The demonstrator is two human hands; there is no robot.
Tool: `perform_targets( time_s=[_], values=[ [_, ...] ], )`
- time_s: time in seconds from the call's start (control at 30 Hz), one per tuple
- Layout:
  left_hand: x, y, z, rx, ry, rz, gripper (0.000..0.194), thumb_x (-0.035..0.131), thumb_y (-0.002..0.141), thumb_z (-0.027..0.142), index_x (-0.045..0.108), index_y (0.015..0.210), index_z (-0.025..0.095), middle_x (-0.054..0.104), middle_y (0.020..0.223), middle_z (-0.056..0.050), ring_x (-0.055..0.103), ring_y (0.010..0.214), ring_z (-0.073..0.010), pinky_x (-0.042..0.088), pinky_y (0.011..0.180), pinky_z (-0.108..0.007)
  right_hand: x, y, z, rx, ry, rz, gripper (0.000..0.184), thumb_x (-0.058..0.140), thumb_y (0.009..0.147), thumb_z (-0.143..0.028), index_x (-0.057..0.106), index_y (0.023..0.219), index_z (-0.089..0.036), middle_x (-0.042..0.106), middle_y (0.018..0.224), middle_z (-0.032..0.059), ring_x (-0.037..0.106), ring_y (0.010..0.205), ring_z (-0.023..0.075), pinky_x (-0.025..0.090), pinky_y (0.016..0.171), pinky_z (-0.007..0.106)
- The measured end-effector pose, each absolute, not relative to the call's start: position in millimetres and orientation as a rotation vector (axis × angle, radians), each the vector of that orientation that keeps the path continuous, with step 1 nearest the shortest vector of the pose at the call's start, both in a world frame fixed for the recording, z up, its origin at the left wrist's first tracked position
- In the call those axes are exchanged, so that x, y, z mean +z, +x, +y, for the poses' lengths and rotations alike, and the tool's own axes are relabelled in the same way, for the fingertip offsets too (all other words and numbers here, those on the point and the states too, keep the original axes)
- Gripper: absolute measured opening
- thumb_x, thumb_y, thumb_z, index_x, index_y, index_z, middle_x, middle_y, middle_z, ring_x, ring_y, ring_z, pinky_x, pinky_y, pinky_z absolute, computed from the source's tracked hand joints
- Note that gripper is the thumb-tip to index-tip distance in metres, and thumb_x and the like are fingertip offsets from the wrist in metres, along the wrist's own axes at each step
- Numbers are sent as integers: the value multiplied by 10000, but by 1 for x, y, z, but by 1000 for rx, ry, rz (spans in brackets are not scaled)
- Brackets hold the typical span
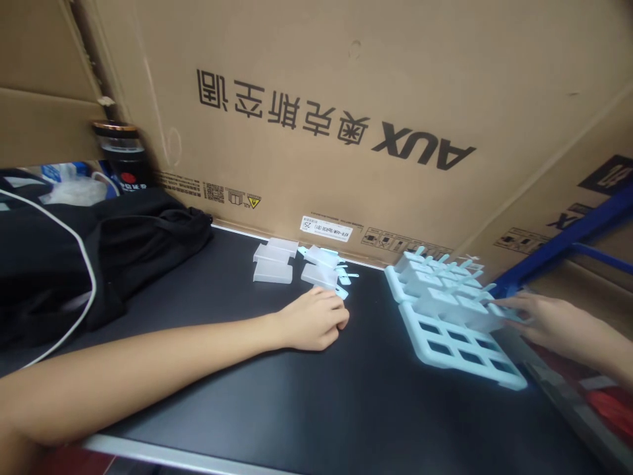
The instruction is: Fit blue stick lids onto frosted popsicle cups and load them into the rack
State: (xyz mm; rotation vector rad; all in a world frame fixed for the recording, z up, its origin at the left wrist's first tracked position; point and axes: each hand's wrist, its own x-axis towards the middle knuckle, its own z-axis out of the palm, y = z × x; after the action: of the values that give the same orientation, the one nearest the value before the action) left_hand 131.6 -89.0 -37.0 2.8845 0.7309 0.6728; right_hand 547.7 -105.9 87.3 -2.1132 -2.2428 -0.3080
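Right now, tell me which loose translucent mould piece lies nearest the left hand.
The front-right piece, with its pale blue stick beside the left hand; the other pieces lie farther back, toward the cardboard box.

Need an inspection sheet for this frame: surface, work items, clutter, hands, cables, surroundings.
Surface: black tabletop, matte, metal front edge.
Work items: pale blue mold tray, near slots vacant, far slots filled; loose translucent molds with sticks by the box.
Clutter: black bag; dark bottle behind it.
Hands: left hand curled on the table beside the loose molds; right hand touching the tray's right edge, grip unclear.
Cables: white cable across the bag.
Surroundings: large cardboard box; blue metal frame at right.
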Motion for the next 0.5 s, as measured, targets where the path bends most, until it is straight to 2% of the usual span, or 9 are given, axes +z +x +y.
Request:
perform_targets(
  time_s=[0.1, 0.23, 0.3, 0.4, 0.5],
  values=[
    [-37, 131, -89, 680, 2894, 731, 71, 546, 849, 146, 585, 883, 195, 646, 919, -27, 588, 947, -203, 400, 924, -351, 77, 567, -98, -279, -2126, -2396, 263, 557, 844, -254, 763, 998, -199, 706, 1064, 203, 657, 976, 320, 449, 905, 413],
    [-37, 131, -89, 671, 2893, 729, 71, 543, 847, 149, 585, 881, 196, 647, 921, -28, 585, 948, -205, 402, 920, -350, 59, 570, -100, -513, -2037, -2476, 364, 490, 888, -268, 703, 1127, -94, 622, 1192, 301, 589, 1119, 380, 385, 1018, 450],
    [-37, 131, -89, 668, 2887, 729, 78, 537, 845, 146, 585, 880, 197, 648, 927, -31, 583, 953, -209, 402, 917, -351, 46, 571, -104, -599, -2070, -2422, 400, 453, 903, -280, 651, 1190, -86, 614, 1153, 321, 581, 1116, 402, 371, 1014, 497],
    [-37, 131, -89, 674, 2883, 732, 83, 530, 846, 142, 586, 876, 196, 649, 936, -36, 577, 962, -214, 401, 920, -355, 23, 572, -107, -550, -2173, -2253, 455, 424, 902, -287, 550, 1287, -80, 631, 967, 280, 608, 1014, 401, 415, 944, 510],
    [-37, 131, -89, 670, 2892, 728, 85, 515, 856, 144, 582, 875, 193, 648, 935, -41, 572, 961, -217, 399, 917, -362, 1, 573, -106, -506, -2198, -2143, 570, 427, 898, -326, 464, 1351, 18, 593, 990, 308, 565, 1046, 421, 434, 924, 484]
  ],
)
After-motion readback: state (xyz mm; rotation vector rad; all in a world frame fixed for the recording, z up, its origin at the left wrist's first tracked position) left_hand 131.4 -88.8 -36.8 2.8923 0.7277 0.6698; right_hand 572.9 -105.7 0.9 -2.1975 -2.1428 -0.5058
